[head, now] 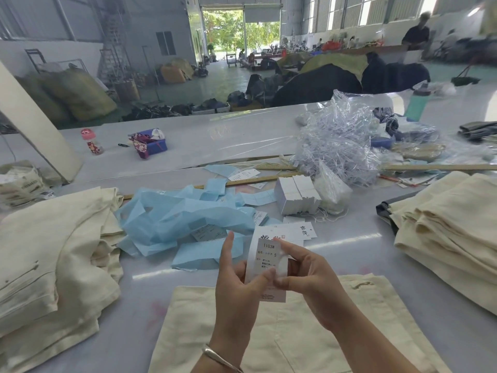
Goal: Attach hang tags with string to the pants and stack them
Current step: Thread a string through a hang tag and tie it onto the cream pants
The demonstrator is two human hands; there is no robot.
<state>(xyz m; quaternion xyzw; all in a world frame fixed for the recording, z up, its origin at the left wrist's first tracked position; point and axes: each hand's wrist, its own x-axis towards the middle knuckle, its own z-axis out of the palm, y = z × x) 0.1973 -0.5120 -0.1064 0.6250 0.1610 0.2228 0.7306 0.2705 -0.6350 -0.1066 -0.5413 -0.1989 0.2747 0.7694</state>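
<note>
Hang tags [269, 267], light stiff card, pinched by left hand [236, 281] and right hand [309, 278]; hold by edges; string seemingly unseen.

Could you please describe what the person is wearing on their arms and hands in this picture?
Both forearms are bare, with no sleeves showing in the frame and no gloves. The left hand has a smooth silver metal bangle around its wrist. The right hand shows no jewellery on its wrist or fingers, and no watch.
</note>
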